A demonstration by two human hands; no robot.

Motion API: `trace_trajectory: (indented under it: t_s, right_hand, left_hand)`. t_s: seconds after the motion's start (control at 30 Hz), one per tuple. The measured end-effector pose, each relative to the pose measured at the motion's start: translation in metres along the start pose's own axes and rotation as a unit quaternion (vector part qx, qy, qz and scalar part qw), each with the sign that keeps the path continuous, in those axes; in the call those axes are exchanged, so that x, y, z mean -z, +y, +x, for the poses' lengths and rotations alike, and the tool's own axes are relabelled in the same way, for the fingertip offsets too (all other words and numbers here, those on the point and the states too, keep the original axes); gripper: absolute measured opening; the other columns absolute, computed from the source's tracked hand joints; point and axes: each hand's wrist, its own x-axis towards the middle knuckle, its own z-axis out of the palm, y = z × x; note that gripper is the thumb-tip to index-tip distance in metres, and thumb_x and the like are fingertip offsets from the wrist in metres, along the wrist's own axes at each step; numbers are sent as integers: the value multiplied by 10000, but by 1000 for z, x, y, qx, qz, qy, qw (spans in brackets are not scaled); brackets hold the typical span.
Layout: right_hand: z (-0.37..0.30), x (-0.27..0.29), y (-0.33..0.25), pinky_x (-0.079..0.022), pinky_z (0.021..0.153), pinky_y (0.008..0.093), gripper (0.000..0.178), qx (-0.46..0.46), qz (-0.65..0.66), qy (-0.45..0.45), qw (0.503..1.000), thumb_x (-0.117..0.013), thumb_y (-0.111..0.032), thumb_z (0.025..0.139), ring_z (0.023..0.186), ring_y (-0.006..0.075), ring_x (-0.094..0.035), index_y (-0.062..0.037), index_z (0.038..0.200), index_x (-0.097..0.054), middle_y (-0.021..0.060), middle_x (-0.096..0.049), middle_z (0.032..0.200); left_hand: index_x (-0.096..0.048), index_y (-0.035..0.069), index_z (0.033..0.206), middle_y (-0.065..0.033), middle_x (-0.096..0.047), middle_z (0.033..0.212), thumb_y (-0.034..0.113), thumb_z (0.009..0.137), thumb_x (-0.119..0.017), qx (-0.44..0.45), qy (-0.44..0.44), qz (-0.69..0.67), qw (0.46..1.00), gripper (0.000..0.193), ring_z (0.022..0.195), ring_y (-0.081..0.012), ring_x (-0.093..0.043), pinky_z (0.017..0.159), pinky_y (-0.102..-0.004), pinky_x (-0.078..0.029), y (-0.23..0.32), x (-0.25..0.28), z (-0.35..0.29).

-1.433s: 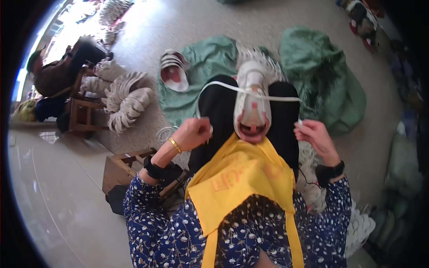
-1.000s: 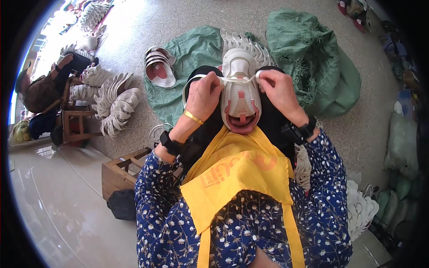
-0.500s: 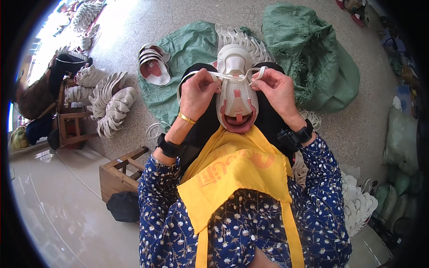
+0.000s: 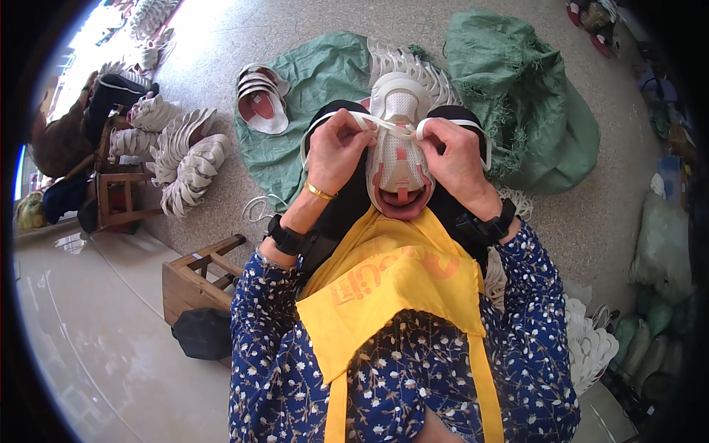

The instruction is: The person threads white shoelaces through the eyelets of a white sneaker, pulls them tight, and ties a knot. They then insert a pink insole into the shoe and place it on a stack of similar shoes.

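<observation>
A white mesh shoe upper [image 4: 399,170] with a pink collar rests between my knees, its toe pointing away from me. White shoelace [image 4: 382,124] crosses over its upper middle. My left hand [image 4: 332,153] pinches one part of the lace between thumb and fingertips, left of the shoe upper. On the other side, my right hand [image 4: 454,156] grips the lace too, with a loop of it over the fingers. Loose lace ends hang beside both hands. The exact fingertip contact is partly hidden.
Beyond my knees, white shoe uppers [image 4: 436,81] lie in a row, near a green sack [image 4: 517,96]. Several stacked uppers [image 4: 262,103] sit on green sheeting [image 4: 325,66]. More uppers [image 4: 181,170] and a wooden stool [image 4: 196,288] are to my left. A yellow apron [image 4: 391,288] covers my lap.
The right hand has shifted slightly, and the lace between my hands is drawn closer over the shoe upper. The whole view has shifted a little, with the shoe appearing further right.
</observation>
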Motion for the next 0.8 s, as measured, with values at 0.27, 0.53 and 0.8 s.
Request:
trace_trajectory:
  t_s: [0.27, 0.53, 0.8]
  right_hand:
    - [-4, -2, -3, -516, 603, 288, 110, -75, 76, 8, 994, -726, 39, 823, 656, 184, -681, -1, 895, -653, 111, -672, 775]
    - [-6, -2, 0, -515, 612, 280, 112, -85, 79, 11, 993, -726, 41, 825, 659, 161, -678, 3, 894, -645, 99, -676, 775]
    - [-5, 1, -1, -497, 591, 324, 113, -103, 27, 3, 994, -745, -64, 861, 608, 226, -658, -19, 872, -641, 129, -645, 700]
  left_hand:
    - [-576, -33, 884, -99, -737, 936, -48, 893, -667, -16, 20, -57, 998, 92, 821, -140, -722, 772, -266, -577, 4, -9, -2]
    - [-580, -8, 825, -52, -673, 773, -13, 843, -708, -45, 59, 240, 968, 129, 696, -99, -655, 672, -262, -548, 19, -14, -7]
    - [-552, 14, 803, -123, -561, 671, -5, 793, -636, -160, 84, 276, 944, 87, 600, -237, -597, 567, -355, -473, 14, -25, -12]
